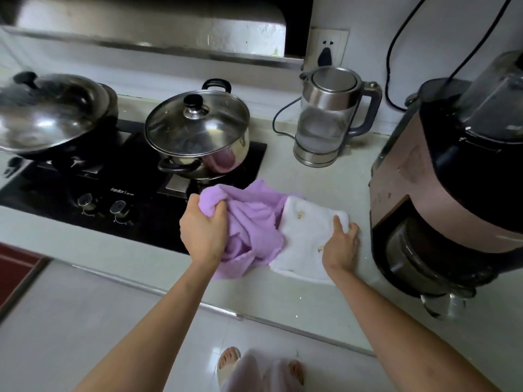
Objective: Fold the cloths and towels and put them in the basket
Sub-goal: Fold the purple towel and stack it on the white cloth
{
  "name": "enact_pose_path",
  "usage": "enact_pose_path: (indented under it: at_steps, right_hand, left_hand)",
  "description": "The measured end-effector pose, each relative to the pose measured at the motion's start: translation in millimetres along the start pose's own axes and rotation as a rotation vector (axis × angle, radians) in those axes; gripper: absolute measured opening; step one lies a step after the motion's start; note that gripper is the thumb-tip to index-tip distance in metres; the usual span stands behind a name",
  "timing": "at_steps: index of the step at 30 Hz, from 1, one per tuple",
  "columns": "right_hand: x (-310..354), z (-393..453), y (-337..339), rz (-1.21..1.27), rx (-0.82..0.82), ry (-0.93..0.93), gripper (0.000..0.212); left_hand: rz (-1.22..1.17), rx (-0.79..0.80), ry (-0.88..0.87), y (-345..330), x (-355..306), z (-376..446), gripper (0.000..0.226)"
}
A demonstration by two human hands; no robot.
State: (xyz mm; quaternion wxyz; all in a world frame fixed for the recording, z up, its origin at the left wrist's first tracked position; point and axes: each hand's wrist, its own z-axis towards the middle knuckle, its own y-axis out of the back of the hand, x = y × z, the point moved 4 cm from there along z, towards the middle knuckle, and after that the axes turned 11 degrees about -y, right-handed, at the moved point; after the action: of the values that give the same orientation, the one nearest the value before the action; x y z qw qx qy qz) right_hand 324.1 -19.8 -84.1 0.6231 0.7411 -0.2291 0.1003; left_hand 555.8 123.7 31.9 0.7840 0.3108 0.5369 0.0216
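Note:
A crumpled purple towel (252,222) lies on the pale countertop (325,179) beside the stove. My left hand (203,230) grips a bunch of it at its left end, fingers curled tight. To its right a white cloth (305,236) with small yellow marks lies folded flat, its left edge against the purple towel. My right hand (341,244) rests on the white cloth's right edge, fingers fairly straight, thumb over the cloth. No basket is in view.
A black gas hob (135,188) carries a lidded steel pot (198,137) and a wok (53,117). A glass kettle (328,117) stands behind the cloths. A tall pink-and-black blender (452,179) stands close on the right. The counter's front edge (198,301) runs just below the cloths.

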Motion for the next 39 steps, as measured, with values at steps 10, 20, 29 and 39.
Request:
enact_pose_path:
  at_steps: [10,20,29,39]
  right_hand:
    - [24.3,-25.0,-50.0,-0.407,0.09,0.605,0.068]
    - [33.2,-18.8,-43.8,-0.481,0.189,0.529,0.065]
    - [93.9,-108.0,14.9,-0.035,0.407,0.425,0.048]
    - [140.0,-314.4,118.6,0.628,0.634,0.654,0.049]
  left_hand:
    - [0.346,0.217,-0.12,-4.9,7.4,0.2,0.023]
    - [0.394,0.222,-0.158,45.3,17.2,3.5,0.022]
    - [-0.145,0.117,-0.22,140.9,-10.7,19.1,0.019]
    - [-0.572,0.728,0.303,210.2,9.8,9.6,0.031]
